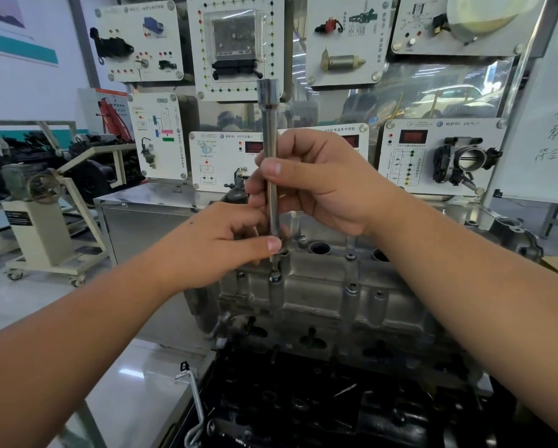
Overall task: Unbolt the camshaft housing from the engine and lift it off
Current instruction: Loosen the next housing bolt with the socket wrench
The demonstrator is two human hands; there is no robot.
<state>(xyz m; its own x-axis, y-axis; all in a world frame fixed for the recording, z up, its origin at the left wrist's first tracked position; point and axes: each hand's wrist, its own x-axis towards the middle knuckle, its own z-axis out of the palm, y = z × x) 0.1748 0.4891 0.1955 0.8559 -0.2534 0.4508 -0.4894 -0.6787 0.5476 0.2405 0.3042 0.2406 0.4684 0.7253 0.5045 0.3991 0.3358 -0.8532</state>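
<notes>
Still early, I judge: the camshaft housing [319, 286] sits on the engine [303, 399], several bolts [352, 287] remaining. Right hand [322, 182] fingers wrap the extension bar [272, 163]; left hand [219, 247] fingers pinch its tip.

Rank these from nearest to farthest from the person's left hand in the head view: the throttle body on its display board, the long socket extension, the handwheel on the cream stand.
1. Long socket extension: upright at centre, touched by the left hand near its lower end.
2. Handwheel: off to the left, on the cream stand.
3. Throttle body: far right, on a display board behind the engine.
</notes>
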